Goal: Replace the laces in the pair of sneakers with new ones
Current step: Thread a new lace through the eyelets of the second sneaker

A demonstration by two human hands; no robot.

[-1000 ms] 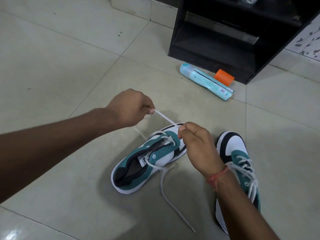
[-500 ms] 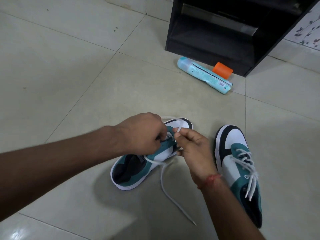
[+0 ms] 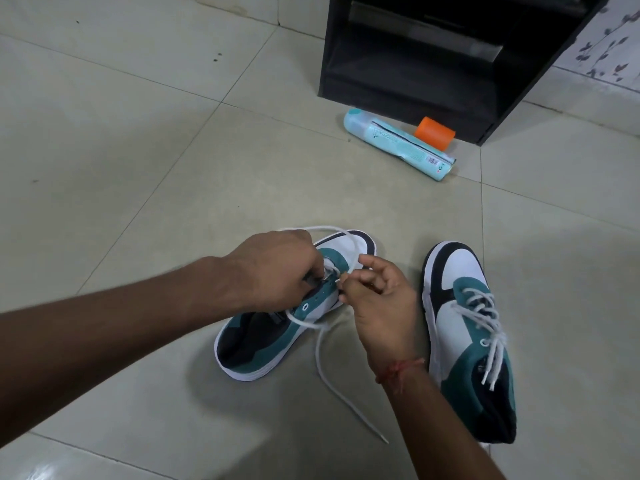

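Observation:
Two teal, white and black sneakers lie on the tiled floor. The left sneaker [image 3: 263, 344] is partly laced; a white lace [image 3: 329, 375] loops over its toe and trails toward me across the floor. My left hand [image 3: 273, 271] pinches the lace at the eyelets near the shoe's tongue. My right hand [image 3: 377, 299] sits beside it, fingers curled, pinching the lace at the same spot. The right sneaker [image 3: 464, 334] stands to the right, fully laced in white, with the lace ends hanging loose.
A light blue tube [image 3: 398, 143] and an orange cylinder [image 3: 435, 132] lie on the floor ahead, in front of a black cabinet [image 3: 433, 57]. Pale floor tiles stretch to the left and toward me.
My left hand came back from pulling the lace out to the left and now works at the eyelets. My right hand shifted slightly right. The lace now loops over the toe.

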